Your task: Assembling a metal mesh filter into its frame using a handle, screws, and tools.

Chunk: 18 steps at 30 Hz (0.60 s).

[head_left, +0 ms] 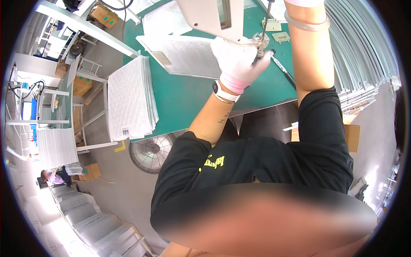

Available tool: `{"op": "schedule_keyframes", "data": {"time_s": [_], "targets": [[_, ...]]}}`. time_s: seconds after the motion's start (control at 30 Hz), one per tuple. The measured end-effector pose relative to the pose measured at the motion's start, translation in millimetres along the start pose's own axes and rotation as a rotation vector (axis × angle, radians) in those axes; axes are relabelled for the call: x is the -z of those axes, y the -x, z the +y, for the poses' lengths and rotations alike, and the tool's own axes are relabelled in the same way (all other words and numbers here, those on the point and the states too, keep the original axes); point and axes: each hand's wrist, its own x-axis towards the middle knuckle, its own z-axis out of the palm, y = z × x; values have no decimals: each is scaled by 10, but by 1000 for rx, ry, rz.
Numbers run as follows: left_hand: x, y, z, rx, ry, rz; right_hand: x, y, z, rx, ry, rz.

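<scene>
One mesh panel lies left of the machine head, looks mid-work; panel stack farther left, done or waiting unclear; left hand at its tip, fingers bent, pinch can't tell; right hand cropped, fingers can't tell.

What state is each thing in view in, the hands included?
Left hand, gloved, grip partly hidden
Right hand, gloved, mostly cut off by the top edge
Smartwatch, strapped around the left wrist
White machine head, raised over the green table; running or stopped unclear
Mesh panel, on the table, partly covered by the left hand
White sheets, stacked
Pen, lying on the table
Floor fan, caged; spinning or not unclear
</scene>
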Motion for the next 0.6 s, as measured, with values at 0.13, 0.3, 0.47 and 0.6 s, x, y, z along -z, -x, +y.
{"op": "schedule_keyframes", "data": {"time_s": [0.13, 0.3, 0.47, 0.6], "targets": [[-21, -57, 45, 76, 111, -76, 59, 82, 13, -235, -11, -29], [7, -70, 51, 15, 159, -15, 5, 296, 205, -400, 29, -172], [80, -72, 27, 14, 135, -18, 71, 101, 552, -332, -429, -582], [61, -16, -8, -7, 137, 3, -47, 320, 375, -545, -159, -240]]}}
